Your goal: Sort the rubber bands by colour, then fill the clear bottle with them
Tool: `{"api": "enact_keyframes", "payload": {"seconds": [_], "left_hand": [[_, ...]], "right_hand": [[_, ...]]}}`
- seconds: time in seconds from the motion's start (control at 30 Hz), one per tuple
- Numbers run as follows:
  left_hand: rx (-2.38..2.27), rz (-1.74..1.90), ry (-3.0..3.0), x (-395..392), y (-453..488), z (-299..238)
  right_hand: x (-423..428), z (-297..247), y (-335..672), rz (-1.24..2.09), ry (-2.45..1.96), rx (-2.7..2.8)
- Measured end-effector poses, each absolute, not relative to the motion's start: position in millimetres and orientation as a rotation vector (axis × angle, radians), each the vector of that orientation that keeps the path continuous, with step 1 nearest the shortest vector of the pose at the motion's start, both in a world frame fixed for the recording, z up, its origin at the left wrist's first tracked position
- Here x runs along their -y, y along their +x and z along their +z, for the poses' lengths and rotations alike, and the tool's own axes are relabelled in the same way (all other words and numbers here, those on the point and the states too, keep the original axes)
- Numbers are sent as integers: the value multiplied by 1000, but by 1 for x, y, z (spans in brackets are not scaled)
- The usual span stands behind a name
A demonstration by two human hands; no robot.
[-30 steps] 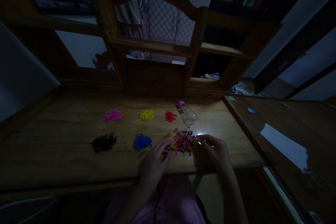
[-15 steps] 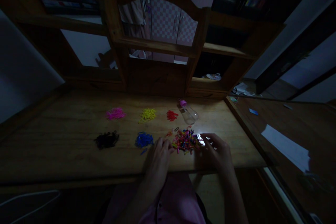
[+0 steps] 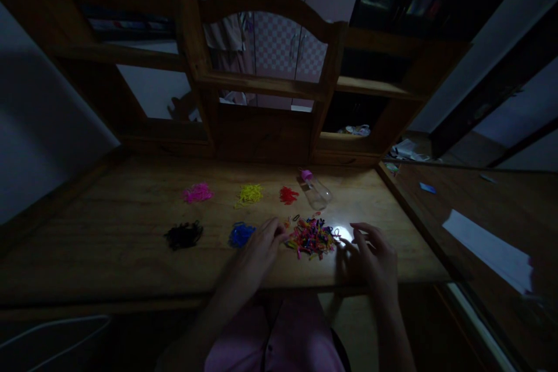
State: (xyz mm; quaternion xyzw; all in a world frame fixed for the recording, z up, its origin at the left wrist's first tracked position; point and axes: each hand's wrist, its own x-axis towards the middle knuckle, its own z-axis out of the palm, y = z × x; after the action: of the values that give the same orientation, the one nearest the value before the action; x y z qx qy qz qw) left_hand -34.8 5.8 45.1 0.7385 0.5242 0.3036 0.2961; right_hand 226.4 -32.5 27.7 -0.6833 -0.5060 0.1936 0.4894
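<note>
A mixed pile of small coloured loop-shaped clips [image 3: 314, 237] lies on the wooden desk between my hands. My left hand [image 3: 267, 239] is at the pile's left edge, fingers bent and fingertips together; whatever is between them is too small to make out. It partly covers a blue heap [image 3: 240, 233]. My right hand [image 3: 375, 247] is just right of the pile, thumb and fingers apart, holding nothing visible. Sorted heaps of black [image 3: 183, 235], pink [image 3: 197, 192], yellow [image 3: 249, 195] and red [image 3: 288, 195] clips lie to the left and behind.
A clear bottle with a pink cap [image 3: 317, 192] lies behind the mixed pile. A wooden shelf unit [image 3: 265, 84] rises along the desk's back. White paper [image 3: 488, 250] and a blue card [image 3: 428, 188] rest on the surface to the right.
My right hand has drawn back to the right, away from the pile. My left hand has tilted over the blue heap. The view has shifted slightly.
</note>
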Motion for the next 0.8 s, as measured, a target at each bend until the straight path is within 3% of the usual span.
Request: {"api": "enact_keyframes", "payload": {"seconds": [0.33,0.8], "left_hand": [[-1320,818,2328,-129,-27,58],[-1256,444,2300,-60,-50,27]], "right_hand": [[29,2,223,508,-1630,1107],[30,0,227,527,-1642,1032]]}}
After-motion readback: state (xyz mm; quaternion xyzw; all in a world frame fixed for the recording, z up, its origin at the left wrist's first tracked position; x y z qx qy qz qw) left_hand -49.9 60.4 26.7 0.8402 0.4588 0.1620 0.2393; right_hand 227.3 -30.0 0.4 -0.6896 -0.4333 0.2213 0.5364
